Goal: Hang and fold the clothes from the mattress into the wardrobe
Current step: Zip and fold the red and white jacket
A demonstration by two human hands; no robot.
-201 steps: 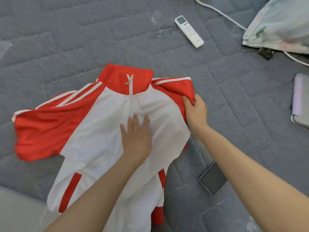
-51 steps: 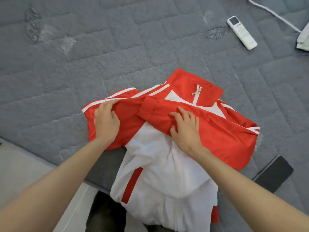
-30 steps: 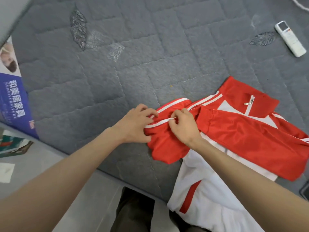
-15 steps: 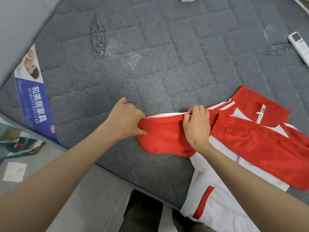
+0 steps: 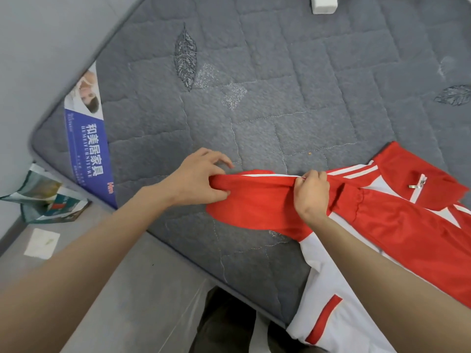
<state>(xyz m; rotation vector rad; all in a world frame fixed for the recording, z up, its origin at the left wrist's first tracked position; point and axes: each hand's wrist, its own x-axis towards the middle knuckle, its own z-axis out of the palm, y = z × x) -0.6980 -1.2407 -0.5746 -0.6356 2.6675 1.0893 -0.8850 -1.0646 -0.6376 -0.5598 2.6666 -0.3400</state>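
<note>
Two bare hands hold one sleeve of a red-and-white zip-up track jacket (image 5: 382, 225) stretched flat across a grey quilted mattress (image 5: 280, 85). The left hand (image 5: 201, 179) pinches the red cuff end between thumb and curled fingers. The right hand (image 5: 312, 194), fingers curled tight, grips the sleeve's white-striped upper edge further along. The jacket lies at the mattress's near right part, collar away from the person, and its white body hangs over the near edge. A blue-and-white printed label (image 5: 88, 149) runs across the mattress's left corner, and a dark embroidered leaf (image 5: 185, 57) marks the quilting beyond the hands. Beside that corner stands a plain grey wall (image 5: 38, 34). Below, a pale grey floor (image 5: 127, 289) holds a glossy printed packet (image 5: 48, 200) and a small white paper square (image 5: 42, 243).
</note>
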